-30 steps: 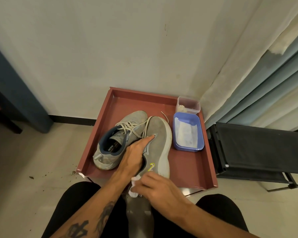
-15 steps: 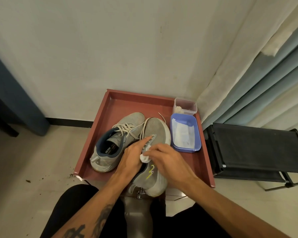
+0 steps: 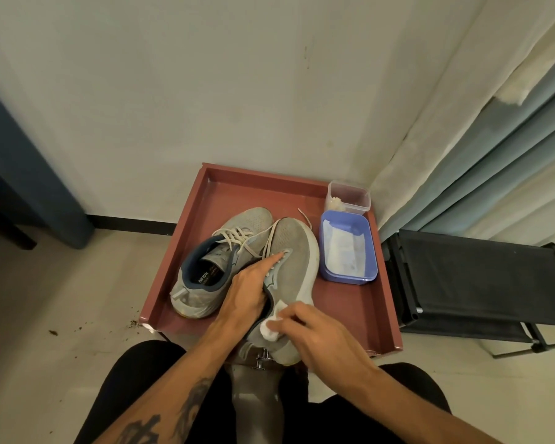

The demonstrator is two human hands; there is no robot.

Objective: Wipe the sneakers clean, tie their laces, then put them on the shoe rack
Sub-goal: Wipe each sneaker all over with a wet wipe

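2 grey sneakers are seen in a reddish tray [image 3: 186, 251] set against the wall. The near sneaker [image 3: 293, 261] is tipped on its side, heel toward the person, and is steadied by the left hand [image 3: 249, 296], closed over its collar w/ 1 finger stretched along the eyelet row. A small white wipe [image 3: 271, 325] is pinched in the right hand [image 3: 314, 331] and pressed to the sneaker's side near the heel, so the wiping step is judged to be in hand. The other sneaker [image 3: 218, 261] is left upright beside it, touching, laces loose and untied. A blue tub [image 3: 369, 251] of folded wipes and a small clear box [image 3: 350, 195] are kept at the tray's right side; the black shoe rack [image 3: 474, 270] stands just beside the tray, to the right. Each sneaker is judged light, w/ soft knit upper that gives under pressure and a firmer foam sole; the best hold is prob. at the collar or heel counter, not the toe mesh. Laces are limp and thin, apt to snag.
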